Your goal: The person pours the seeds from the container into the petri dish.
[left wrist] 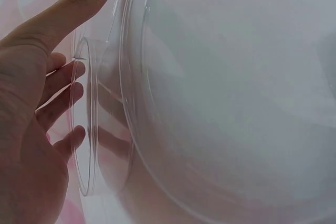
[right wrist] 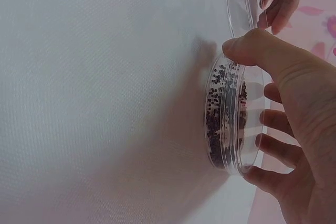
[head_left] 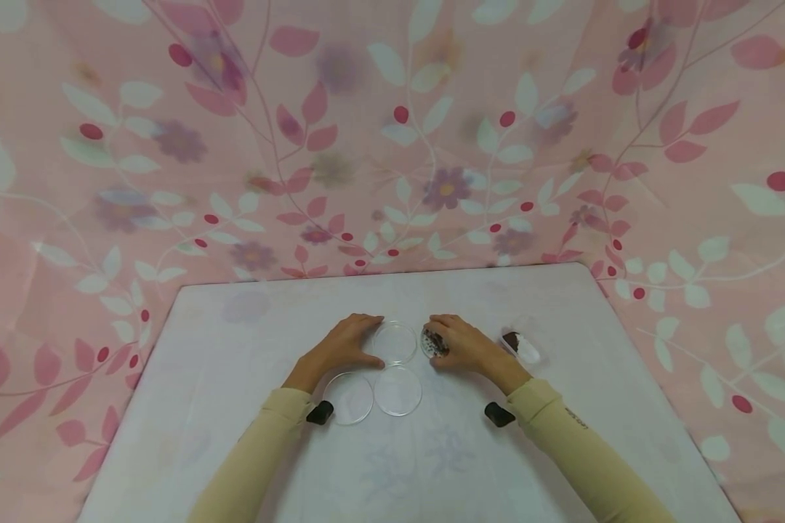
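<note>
My left hand (head_left: 345, 344) spans a clear petri dish (head_left: 395, 343) at the middle of the table, thumb at its near edge and fingers at its far edge. Through the clear wall in the left wrist view, several of its fingers (left wrist: 65, 93) show. Just to the right, my right hand (head_left: 461, 344) grips another petri dish (right wrist: 223, 124) scattered with small dark granules, the thumb on one side of the rim and fingers round the other. Two more clear petri dishes lie nearer the front, one left (head_left: 351, 399) and one at the middle (head_left: 397, 391).
Right of my right forearm stands a small clear plastic container (head_left: 528, 351) with dark brown material and something white inside. The white-covered table (head_left: 445, 479) reaches back to a pink floral cloth (head_left: 379, 145).
</note>
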### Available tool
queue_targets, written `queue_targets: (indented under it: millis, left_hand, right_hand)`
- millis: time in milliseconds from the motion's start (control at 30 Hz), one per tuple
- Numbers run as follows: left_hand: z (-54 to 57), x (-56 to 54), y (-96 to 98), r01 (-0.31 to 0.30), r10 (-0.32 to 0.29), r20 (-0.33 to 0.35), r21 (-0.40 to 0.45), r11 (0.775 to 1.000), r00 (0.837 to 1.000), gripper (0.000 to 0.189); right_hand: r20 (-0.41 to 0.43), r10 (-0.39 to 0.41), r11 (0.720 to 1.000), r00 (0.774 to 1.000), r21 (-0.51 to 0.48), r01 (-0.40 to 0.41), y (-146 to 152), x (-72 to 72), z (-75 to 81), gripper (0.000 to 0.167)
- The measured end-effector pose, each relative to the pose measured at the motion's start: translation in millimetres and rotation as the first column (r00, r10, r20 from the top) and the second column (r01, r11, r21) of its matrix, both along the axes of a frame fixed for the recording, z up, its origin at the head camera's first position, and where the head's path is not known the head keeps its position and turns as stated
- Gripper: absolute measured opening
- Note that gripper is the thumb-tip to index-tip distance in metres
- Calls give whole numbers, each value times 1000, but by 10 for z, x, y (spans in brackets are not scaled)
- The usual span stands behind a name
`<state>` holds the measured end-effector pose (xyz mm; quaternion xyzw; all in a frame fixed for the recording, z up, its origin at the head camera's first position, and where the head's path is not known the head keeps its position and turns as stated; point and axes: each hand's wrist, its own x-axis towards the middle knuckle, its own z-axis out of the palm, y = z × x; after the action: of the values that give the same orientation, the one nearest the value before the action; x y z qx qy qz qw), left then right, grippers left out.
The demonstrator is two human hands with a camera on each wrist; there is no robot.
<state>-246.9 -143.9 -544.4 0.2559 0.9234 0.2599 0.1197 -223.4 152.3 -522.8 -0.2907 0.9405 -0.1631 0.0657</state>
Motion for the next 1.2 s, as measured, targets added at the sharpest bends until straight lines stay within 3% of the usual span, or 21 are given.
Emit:
queue_targets:
  millis: [367,667,1200]
  left_hand:
    - [67,-22,140,19,-18,29,-27,999,999,96]
    - [58,-47,203,59,-59,1,-33,998,998,94]
    - [41,-47,216,39,-39,15,-25,999,999,91]
  right_hand:
    - [19,-18,1000,1000,4,17,-19,21,52,67]
    - [5,-8,1000,1000,3,8,-6,16,17,68]
    - [19,-14,1000,1000,0,14,-4,23,18,70]
